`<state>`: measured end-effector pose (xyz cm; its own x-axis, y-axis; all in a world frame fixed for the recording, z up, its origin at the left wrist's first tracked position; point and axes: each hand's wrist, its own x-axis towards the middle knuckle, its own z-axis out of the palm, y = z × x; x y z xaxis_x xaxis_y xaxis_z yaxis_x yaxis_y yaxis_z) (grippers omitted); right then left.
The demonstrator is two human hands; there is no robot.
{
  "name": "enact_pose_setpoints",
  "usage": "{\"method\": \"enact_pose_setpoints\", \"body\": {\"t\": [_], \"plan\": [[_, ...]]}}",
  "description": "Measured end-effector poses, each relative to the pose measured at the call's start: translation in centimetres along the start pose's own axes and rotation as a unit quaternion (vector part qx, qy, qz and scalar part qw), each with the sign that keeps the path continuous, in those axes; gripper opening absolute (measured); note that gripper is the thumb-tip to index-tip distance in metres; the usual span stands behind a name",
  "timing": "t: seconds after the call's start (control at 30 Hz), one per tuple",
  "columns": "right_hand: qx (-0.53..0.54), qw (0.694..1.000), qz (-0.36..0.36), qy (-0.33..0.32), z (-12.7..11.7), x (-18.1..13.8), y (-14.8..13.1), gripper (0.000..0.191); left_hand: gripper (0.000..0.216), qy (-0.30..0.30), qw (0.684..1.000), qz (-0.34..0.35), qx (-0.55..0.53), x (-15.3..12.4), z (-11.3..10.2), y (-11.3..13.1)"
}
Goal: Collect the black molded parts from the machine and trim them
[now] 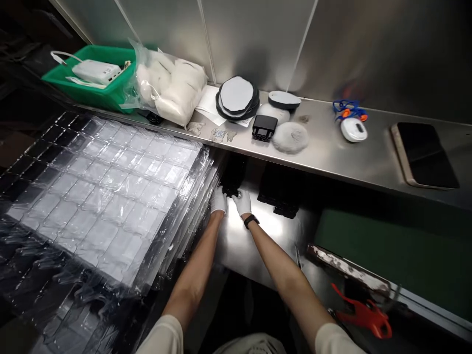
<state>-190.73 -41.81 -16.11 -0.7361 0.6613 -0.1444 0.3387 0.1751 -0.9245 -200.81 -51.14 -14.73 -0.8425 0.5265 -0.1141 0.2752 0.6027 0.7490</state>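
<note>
Both gloved hands meet at about 12 o'clock from the person, under the steel shelf (pixel 332 147): the left hand (pixel 218 200) and the right hand (pixel 242 201) have their fingers pinched on a small black part (pixel 232 189) at the near edge of a dark stack on the table (pixel 265 231). The part looks light, rigid and smooth, likely slippery against gloves, so its side edges seem the safest hold. At 9 o'clock, just beside the left hand, lies a stack of clear blister trays (pixel 110 182), thin and flexible.

both gloved hands (pixel 230 200) on black parts (pixel 233 178)
</note>
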Motion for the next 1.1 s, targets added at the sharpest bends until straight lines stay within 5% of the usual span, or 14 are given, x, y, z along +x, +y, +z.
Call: {"method": "enact_pose_setpoints", "body": {"t": [0.27, 0.47, 0.67, 0.77, 0.93, 1.1], "plan": [[0.000, 0.999, 0.031, -0.043, -0.5, -0.2, 4.1, 0.029, 0.027, -0.049, 0.996, -0.061, -0.035, -2.7, 0.3, -3.7], [0.023, 0.991, 0.088, -0.098, -4.5, -7.0, 4.1, 0.034, 0.022, -0.145, 0.975, -0.102, -0.136, -8.3, -0.9, -2.1], [0.118, 0.979, 0.152, -0.059, -10.6, -23.4, -1.8, 0.045, 0.038, -0.292, 0.901, -0.151, -0.283, -22.4, -4.5, 5.6], [0.171, 0.968, 0.181, -0.009, -14.1, -30.5, -7.0, 0.046, 0.046, -0.383, 0.804, -0.170, -0.422, -28.3, -8.0, 11.6], [0.154, 0.967, 0.159, 0.125, -17.7, -36.9, -13.9, 0.032, 0.033, -0.448, 0.738, -0.230, -0.449, -31.8, -12.8, 19.0], [0.141, 0.964, 0.147, 0.170, -18.7, -39.2, -17.3, 0.038, 0.032, -0.481, 0.724, -0.217, -0.444, -32.1, -14.4, 20.9]]}}
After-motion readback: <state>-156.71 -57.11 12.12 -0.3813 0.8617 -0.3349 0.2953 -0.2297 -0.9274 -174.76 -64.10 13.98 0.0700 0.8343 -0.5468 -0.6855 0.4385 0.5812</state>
